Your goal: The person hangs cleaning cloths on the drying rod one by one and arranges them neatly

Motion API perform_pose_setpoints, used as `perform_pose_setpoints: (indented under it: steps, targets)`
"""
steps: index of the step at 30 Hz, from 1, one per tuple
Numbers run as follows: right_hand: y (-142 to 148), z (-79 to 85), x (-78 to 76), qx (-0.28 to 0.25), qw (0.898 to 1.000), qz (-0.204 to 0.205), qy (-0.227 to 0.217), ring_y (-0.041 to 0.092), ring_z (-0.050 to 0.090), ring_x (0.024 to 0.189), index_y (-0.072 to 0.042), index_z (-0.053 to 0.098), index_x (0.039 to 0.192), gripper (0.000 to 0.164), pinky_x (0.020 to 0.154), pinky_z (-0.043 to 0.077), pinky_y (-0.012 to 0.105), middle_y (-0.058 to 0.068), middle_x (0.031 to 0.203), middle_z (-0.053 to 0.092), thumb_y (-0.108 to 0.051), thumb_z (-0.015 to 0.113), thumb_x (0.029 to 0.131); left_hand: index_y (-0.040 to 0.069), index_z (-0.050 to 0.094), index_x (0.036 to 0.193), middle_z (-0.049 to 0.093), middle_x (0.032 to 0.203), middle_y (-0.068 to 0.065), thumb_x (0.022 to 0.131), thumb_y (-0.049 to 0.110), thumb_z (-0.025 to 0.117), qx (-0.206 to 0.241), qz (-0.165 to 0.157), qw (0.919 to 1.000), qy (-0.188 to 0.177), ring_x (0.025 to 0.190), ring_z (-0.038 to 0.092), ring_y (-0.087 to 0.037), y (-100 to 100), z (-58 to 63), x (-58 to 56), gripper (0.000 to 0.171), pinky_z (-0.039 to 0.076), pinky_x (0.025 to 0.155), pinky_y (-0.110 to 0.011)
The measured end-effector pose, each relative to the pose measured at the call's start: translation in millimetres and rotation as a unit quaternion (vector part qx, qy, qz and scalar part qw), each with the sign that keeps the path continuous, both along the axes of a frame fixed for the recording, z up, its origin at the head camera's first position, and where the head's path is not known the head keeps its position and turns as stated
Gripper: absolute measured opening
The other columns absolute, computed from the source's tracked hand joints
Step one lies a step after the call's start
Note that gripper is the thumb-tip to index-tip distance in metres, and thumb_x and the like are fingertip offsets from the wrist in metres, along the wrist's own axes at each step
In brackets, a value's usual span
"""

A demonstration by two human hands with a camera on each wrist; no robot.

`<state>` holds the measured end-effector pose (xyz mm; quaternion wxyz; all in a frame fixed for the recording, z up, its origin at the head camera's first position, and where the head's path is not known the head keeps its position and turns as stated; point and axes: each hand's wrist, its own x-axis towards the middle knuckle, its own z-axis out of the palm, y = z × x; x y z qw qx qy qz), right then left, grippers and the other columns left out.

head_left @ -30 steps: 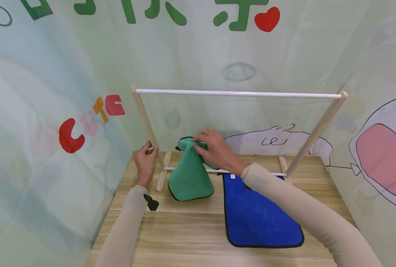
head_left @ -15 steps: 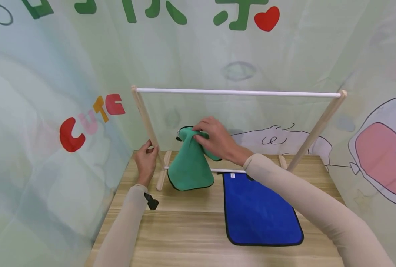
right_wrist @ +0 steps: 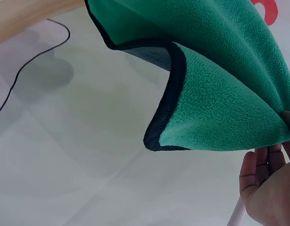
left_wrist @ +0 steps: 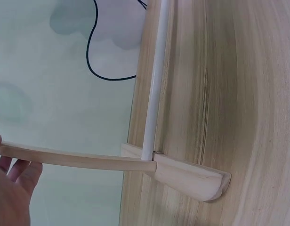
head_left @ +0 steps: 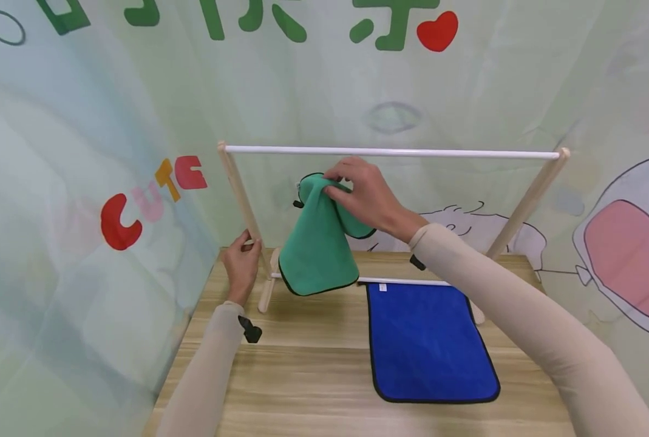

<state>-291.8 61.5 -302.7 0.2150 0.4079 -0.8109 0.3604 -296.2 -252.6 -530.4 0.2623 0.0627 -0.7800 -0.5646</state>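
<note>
Left hand (head_left: pixel 241 267): gripping your wooden upright (head_left: pixel 240 194)
Right hand (head_left: pixel 369 195): you pinch the green towel (head_left: pixel 317 249)
Gap: open, black edging (right_wrist: pixel 171 96) to upright

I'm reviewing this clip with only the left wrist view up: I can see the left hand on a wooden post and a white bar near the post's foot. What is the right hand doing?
Observer: The right hand is pinching a green cloth and holding it up.
Operator: What is above that cloth?
Observer: A white top bar, as the head view shows.
Operator: Am I missing anything on the table?
Observer: Yes, a blue cloth lies there, to the right of the green one in the head view.
</note>
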Motion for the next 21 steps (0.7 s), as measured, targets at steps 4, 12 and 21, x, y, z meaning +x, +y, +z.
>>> perform_pose_setpoints:
  steps: [4, 12, 21]
  targets:
    - [-3.5, 6.3, -5.5, 0.005, 1.000, -0.003, -0.003, 0.028, 0.068, 0.107, 0.002, 0.081, 0.116, 0.014, 0.097, 0.057, 0.045, 0.014, 0.110, 0.076, -0.003, 0.077, 0.103, 0.003, 0.074, 0.143, 0.077, 0.127, -0.020, 0.107, 0.008, 0.074, -0.001, 0.011, 0.9999, 0.003, 0.083, 0.064, 0.009, -3.5, -0.1, -0.2, 0.036, 0.052, 0.070, -0.006]
    - [-8.8, 19.2, -13.1, 0.013, 1.000, -0.016, -0.002, 0.028, 0.067, 0.109, 0.000, 0.081, 0.119, 0.016, 0.098, 0.056, 0.039, 0.013, 0.111, 0.076, -0.006, 0.077, 0.105, 0.003, 0.073, 0.143, 0.076, 0.128, -0.021, 0.106, 0.007, 0.074, 0.007, 0.005, 0.9999, 0.008, 0.083, 0.064, 0.007, -1.1, 0.3, -2.2, 0.037, 0.053, 0.070, -0.007]
    - [-18.1, 31.6, -16.4, 0.019, 1.000, -0.018, 0.002, 0.025, 0.066, 0.113, -0.001, 0.081, 0.121, 0.018, 0.100, 0.054, 0.034, 0.011, 0.116, 0.077, -0.009, 0.076, 0.106, 0.005, 0.072, 0.146, 0.075, 0.131, -0.020, 0.108, 0.010, 0.073, 0.017, -0.002, 0.9998, 0.002, 0.087, 0.066, 0.004, 1.1, -3.2, -1.9, 0.038, 0.054, 0.071, -0.010]
